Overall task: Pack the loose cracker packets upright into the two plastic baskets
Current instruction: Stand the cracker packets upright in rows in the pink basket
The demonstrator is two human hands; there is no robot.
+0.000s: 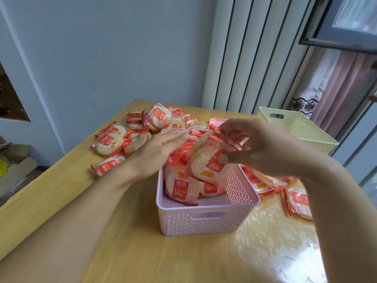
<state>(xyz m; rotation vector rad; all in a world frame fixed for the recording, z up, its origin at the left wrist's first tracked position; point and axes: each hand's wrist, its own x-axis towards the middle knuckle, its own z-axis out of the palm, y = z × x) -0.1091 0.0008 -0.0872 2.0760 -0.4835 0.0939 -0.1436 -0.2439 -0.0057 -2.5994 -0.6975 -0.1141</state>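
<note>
A pale pink plastic basket [206,221] stands in the middle of the wooden table, with several red-and-white cracker packets standing in it. My right hand [259,146] grips a cracker packet [208,162] by its top edge, tilted above the basket. My left hand [161,150] is flat with fingers apart, resting against the packets on the basket's left side. A cream basket [302,127] sits at the far right of the table. Loose packets [114,141] lie in a pile behind and left of the pink basket.
More loose packets [295,199] lie to the right of the pink basket, near the table's right edge. A pink lid or tray [218,121] shows behind the basket. A cardboard box [14,166] sits on the floor at left. Wall and radiator stand behind the table.
</note>
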